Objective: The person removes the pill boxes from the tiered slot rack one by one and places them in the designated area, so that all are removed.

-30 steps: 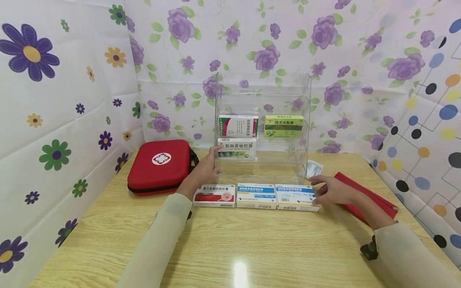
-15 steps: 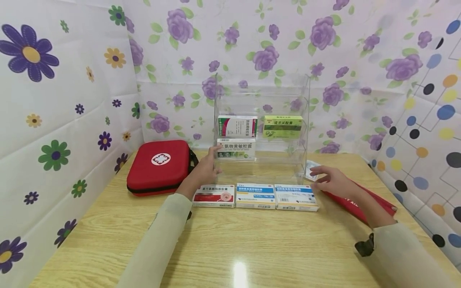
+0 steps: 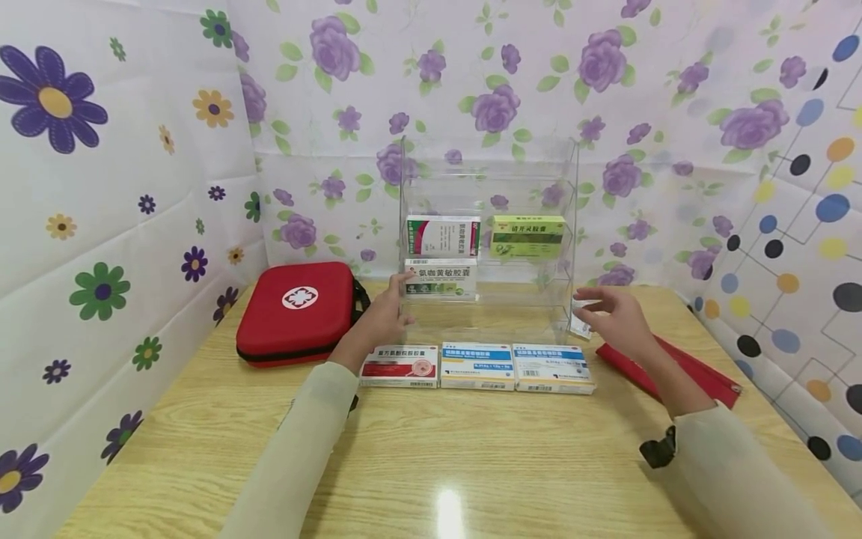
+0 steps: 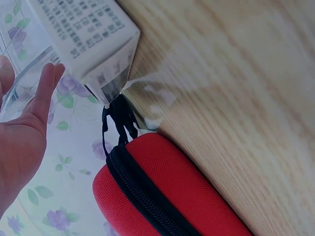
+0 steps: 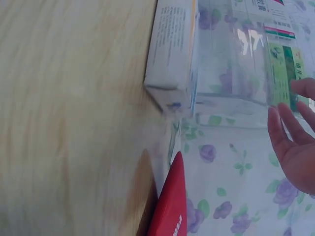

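Note:
In the head view, my left hand [image 3: 382, 318] is at the left side of a clear tiered display rack [image 3: 488, 318], its index finger reaching over the end of a white-and-green capsule box [image 3: 441, 278]. The left wrist view shows its fingers [image 4: 45, 93] fairly straight beside the rack's edge. My right hand [image 3: 621, 320] is raised by the rack's right side, fingers spread and holding nothing. A small whitish packet [image 3: 581, 323] lies just below those fingertips. On the upper tier sit a pink-and-green medicine box [image 3: 444, 236] and a yellow-green capsule box [image 3: 528, 238].
Before the rack, a red-and-white box [image 3: 399, 367] and two blue-and-white boxes [image 3: 478, 367] form a row on the wooden table [image 3: 431, 464]. A red zippered first-aid case [image 3: 296, 311] stands left; a flat red pouch [image 3: 697, 372] lies right, under the right forearm.
My right hand has moved up and back from the rightmost blue-and-white box to the rack's right side, uncovering that box. My left hand has stayed in place.

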Demonstrator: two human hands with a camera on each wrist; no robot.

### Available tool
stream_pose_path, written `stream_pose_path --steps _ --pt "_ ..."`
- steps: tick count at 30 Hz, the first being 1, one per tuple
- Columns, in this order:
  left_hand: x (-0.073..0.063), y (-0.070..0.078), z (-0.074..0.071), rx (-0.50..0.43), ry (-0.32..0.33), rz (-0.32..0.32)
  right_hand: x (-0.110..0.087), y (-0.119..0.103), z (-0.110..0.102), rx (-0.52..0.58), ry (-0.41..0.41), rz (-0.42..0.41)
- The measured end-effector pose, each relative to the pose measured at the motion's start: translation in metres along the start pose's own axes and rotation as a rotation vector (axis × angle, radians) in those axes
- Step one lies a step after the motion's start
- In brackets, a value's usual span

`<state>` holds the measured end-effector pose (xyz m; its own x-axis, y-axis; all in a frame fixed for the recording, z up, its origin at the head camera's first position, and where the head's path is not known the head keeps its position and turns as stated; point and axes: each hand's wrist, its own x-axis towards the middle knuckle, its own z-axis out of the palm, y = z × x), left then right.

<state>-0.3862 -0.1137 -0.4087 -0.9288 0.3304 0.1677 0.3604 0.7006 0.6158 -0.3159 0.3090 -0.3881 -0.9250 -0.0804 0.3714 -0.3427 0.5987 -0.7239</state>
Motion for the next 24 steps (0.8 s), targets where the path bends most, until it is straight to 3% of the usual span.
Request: stream_pose_path --steps 7,13,19,24 --pt "0.0 0.0 -0.002 0.016 -0.007 -0.002 0.01 -0.01 0.012 0.111 0.167 -0.059" --pt "0.001 0.002 -0.002 0.022 0.0 0.007 0.014 -0.028 0.017 0.151 0.205 -0.037" --pt "0.002 0.001 -0.002 0.021 -0.004 0.001 0.013 -0.05 0.024 0.186 0.271 -0.099" --pt "0.001 0.0 -0.001 0.018 -0.005 0.0 0.025 -0.036 0.032 0.146 0.335 -0.093"
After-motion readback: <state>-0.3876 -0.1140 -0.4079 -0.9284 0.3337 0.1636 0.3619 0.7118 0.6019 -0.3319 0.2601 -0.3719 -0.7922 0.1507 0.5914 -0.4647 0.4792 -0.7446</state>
